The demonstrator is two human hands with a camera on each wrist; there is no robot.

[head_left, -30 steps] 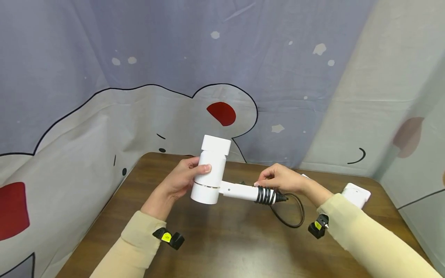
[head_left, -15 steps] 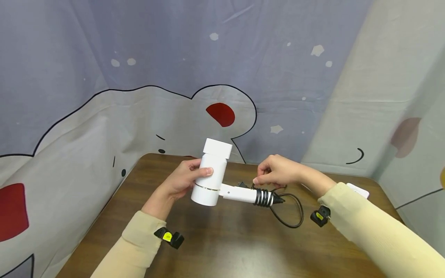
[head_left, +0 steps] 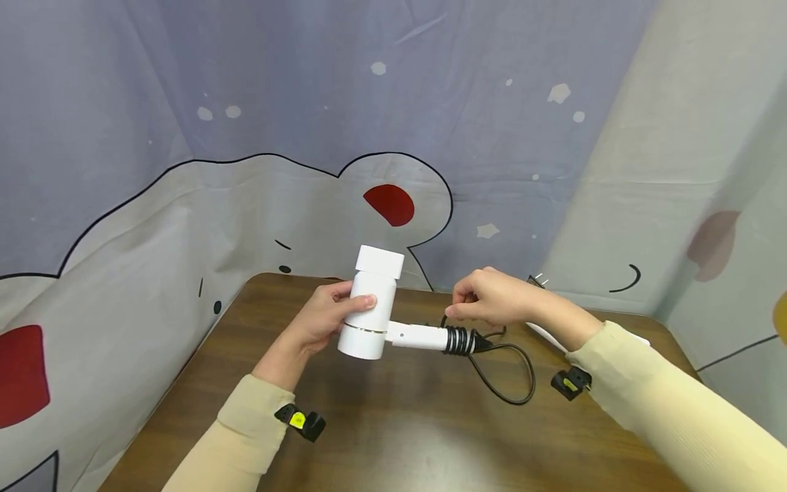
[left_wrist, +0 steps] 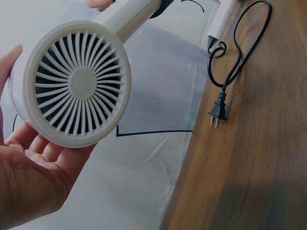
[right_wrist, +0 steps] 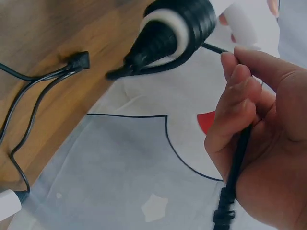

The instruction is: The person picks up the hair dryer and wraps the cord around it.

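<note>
My left hand (head_left: pixel 316 318) grips the barrel of a white hair dryer (head_left: pixel 372 301), held above the table, thumb across its front. Its slatted round intake grille (left_wrist: pixel 82 84) faces the left wrist camera. Black cord (head_left: pixel 460 340) is wound in several turns round the end of the handle (head_left: pixel 421 335). Just above those turns, my right hand (head_left: pixel 501 298) pinches the cord between thumb and forefinger. In the right wrist view the held cord (right_wrist: pixel 238 158) runs down through the curled fingers. Plug prongs (head_left: pixel 540 279) show behind the right wrist in the head view.
On the wooden table (head_left: pixel 393 424), a second white device (head_left: pixel 546 336) lies mostly hidden under the right forearm. Its black cord (left_wrist: pixel 240 57) is looped, with a two-prong plug (left_wrist: pixel 218 110) at the end. A printed curtain (head_left: pixel 307 102) hangs behind the table.
My right hand has moved slightly up and left with the cord, and plug prongs have come into view behind its wrist. The dryer tips slightly, otherwise staying nearly in place.
</note>
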